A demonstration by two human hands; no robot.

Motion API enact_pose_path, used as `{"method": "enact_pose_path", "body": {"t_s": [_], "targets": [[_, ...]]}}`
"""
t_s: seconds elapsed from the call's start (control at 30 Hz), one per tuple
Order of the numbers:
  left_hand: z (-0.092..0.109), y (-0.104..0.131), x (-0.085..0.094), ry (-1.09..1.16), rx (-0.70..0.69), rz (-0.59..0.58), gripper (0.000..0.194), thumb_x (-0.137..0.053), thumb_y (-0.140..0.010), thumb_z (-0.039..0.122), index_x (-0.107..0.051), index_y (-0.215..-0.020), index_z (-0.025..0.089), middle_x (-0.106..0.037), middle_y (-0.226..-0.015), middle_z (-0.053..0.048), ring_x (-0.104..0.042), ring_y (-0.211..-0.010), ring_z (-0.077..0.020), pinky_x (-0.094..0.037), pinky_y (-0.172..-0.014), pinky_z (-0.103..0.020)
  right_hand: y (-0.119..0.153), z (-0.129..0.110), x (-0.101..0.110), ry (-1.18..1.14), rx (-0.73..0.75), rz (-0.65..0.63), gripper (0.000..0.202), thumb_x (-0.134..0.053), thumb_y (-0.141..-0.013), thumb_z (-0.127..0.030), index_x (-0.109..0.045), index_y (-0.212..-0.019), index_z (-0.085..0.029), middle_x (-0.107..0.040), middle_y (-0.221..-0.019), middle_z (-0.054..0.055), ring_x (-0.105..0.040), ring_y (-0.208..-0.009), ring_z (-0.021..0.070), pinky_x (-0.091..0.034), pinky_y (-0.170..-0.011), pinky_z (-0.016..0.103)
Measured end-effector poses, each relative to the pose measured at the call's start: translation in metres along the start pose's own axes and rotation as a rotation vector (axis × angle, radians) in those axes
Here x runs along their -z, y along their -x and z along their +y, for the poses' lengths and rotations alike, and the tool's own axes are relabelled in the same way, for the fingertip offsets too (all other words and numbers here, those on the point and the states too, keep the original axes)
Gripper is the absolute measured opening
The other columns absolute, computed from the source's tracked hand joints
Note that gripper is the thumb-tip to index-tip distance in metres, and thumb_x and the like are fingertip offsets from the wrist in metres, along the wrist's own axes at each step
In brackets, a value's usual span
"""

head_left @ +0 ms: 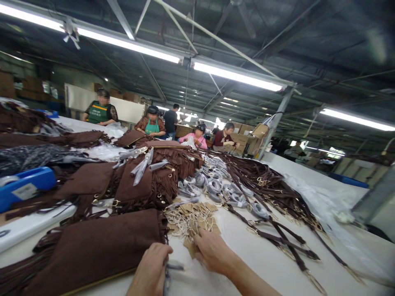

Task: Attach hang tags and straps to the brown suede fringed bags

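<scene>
My left hand (152,269) rests at the bottom of the view against the edge of a brown suede fringed bag (92,246), with a small grey wrapped piece (173,267) by its fingers. Whether the fingers grip it is unclear. My right hand (212,251) reaches into a pile of tan paper tags with white strings (189,218), fingertips touching the tags. Both lie on a white table (256,255).
More brown fringed bags (138,181) are stacked behind. Grey wrapped parts (212,187) and brown straps with metal clasps (271,197) run along the right. A blue bin (26,187) sits at left. Several people work at the far end.
</scene>
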State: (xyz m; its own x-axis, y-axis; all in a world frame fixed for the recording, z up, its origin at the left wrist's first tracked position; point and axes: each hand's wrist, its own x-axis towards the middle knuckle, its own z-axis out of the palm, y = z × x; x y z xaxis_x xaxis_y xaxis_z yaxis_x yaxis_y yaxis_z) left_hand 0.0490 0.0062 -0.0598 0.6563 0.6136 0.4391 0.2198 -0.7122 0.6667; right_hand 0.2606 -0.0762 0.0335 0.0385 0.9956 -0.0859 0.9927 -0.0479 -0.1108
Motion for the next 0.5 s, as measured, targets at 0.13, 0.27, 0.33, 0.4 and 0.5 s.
{"method": "enact_pose_path", "body": {"t_s": [0.13, 0.27, 0.33, 0.4, 0.5], "targets": [[0.004, -0.003, 0.014, 0.096, -0.006, -0.088, 0.028, -0.04, -0.067, 0.003, -0.06, -0.076, 0.02, -0.063, -0.085, -0.006, -0.056, -0.087, -0.0221, -0.044, -0.079, -0.03, -0.01, 0.026, 0.003, -0.278, 0.046, 0.066, 0.023, -0.08, -0.06, -0.018, -0.066, -0.079, -0.019, -0.063, -0.106, 0.006, -0.06, -0.093, 0.0245, -0.045, -0.078, 0.033], [0.027, -0.006, 0.043, 0.154, 0.096, -0.223, 0.027, -0.038, -0.072, 0.005, -0.061, -0.075, 0.019, -0.063, -0.087, -0.005, -0.057, -0.088, -0.0192, -0.044, -0.081, -0.028, -0.015, 0.049, 0.019, -0.668, 0.06, 0.185, 0.019, -0.074, -0.071, -0.027, -0.058, -0.067, -0.019, -0.06, -0.082, 0.0, -0.057, -0.077, 0.0164, -0.043, -0.068, 0.027], [0.04, -0.01, 0.054, 0.152, 0.14, -0.249, 0.029, -0.036, -0.079, 0.007, -0.062, -0.08, 0.019, -0.063, -0.09, -0.005, -0.057, -0.09, -0.0189, -0.044, -0.082, -0.028, -0.013, 0.057, 0.029, -0.87, 0.037, 0.24, 0.025, -0.07, -0.077, -0.038, -0.056, -0.071, -0.019, -0.057, -0.07, -0.003, -0.053, -0.064, 0.0129, -0.04, -0.058, 0.024], [0.051, -0.018, 0.059, 0.144, 0.159, -0.244, 0.027, -0.036, -0.08, 0.008, -0.061, -0.081, 0.019, -0.063, -0.092, -0.005, -0.058, -0.091, -0.0194, -0.044, -0.084, -0.03, -0.011, 0.061, 0.037, -1.051, 0.003, 0.281, 0.032, -0.067, -0.08, -0.048, -0.054, -0.075, -0.02, -0.049, -0.06, -0.007, -0.044, -0.052, 0.0087, -0.031, -0.048, 0.02], [0.063, -0.035, 0.058, 0.186, 0.116, -0.195, 0.024, -0.038, -0.077, 0.009, -0.058, -0.081, 0.019, -0.062, -0.096, -0.005, -0.058, -0.095, -0.0204, -0.043, -0.088, -0.032, -0.011, 0.059, 0.043, -1.269, -0.047, 0.308, 0.04, -0.071, -0.076, -0.056, -0.055, -0.081, -0.02, -0.045, -0.055, -0.01, -0.033, -0.042, 0.0047, -0.016, -0.04, 0.017]]}}
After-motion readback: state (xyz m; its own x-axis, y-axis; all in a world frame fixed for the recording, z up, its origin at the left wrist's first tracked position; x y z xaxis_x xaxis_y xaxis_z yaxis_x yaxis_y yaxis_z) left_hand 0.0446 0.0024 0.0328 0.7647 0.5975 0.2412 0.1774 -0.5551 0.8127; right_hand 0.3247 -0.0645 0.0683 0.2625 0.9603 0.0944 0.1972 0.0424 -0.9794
